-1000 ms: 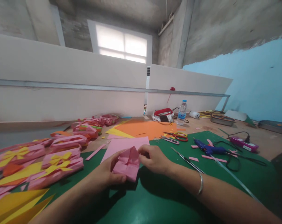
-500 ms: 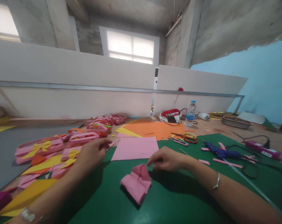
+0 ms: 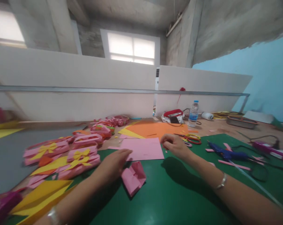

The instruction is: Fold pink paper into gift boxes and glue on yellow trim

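A folded pink paper piece (image 3: pixel 134 178) lies on the green cutting mat (image 3: pixel 174 200). My left hand (image 3: pixel 114 162) rests just left of it, fingers stretched toward a flat pink sheet (image 3: pixel 143 149) and touching its near edge; nothing is in it. My right hand (image 3: pixel 175 145) hovers over the mat at the sheet's right edge, fingers loosely curled, close to scissors with red and yellow handles (image 3: pixel 190 139). I cannot make out anything held in it.
Pink paper baskets with yellow bows (image 3: pixel 68 153) lie at the left, yellow sheets (image 3: pixel 38 193) in front of them. An orange sheet (image 3: pixel 155 128), a water bottle (image 3: pixel 193 113), a blue glue gun (image 3: pixel 225 153) and a metal tray (image 3: pixel 241 121) stand farther back and right.
My left hand came back from the baskets to the pink sheet. My right hand moved away from the folded piece, up toward the scissors. The folded piece stays on the mat.
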A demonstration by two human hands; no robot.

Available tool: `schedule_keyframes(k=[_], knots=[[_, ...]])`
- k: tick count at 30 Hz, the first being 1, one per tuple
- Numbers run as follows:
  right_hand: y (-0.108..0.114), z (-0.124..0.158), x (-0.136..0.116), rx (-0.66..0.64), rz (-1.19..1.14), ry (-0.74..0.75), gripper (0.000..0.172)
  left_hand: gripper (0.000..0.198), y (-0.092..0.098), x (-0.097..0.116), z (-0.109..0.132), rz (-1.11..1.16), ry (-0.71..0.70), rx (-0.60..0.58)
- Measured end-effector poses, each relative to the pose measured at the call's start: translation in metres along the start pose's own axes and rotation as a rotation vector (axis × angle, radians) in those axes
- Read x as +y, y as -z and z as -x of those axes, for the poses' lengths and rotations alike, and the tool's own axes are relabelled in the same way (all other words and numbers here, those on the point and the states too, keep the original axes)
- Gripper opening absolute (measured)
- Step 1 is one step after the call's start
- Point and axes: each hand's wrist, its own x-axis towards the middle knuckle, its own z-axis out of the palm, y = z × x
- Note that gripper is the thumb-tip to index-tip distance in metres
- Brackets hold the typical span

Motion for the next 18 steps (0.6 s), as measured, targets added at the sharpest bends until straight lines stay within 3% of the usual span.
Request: schedule_keyframes(k=[3,5,10,12,14,18], knots=[[-0.006,0.004,-0.001,-0.087,-0.025,0.021,0.014,0.044,0.005,0.016,0.003,0.007,-0.079,-0.016],[-0.007,0.006,0.0,-0.16,-0.015,0.024,0.015,0.046,0.019,0.016,0.007,-0.016,-0.057,-0.043],[-0.004,0.007,-0.006,-0.239,0.101,0.062,0.026,0.045,0.073,-0.024,0.042,-0.097,0.178,-0.085],[-0.002,0.008,-0.01,-0.244,0.169,0.085,0.034,0.056,0.086,-0.045,0.063,-0.126,0.276,-0.06],[-0.002,0.009,-0.014,-0.242,0.233,0.121,0.033,0.063,0.086,-0.063,0.085,-0.155,0.412,-0.053],[-0.004,0.011,-0.018,-0.273,0.334,0.213,0.025,0.044,0.063,-0.084,0.12,-0.15,0.566,-0.107]])
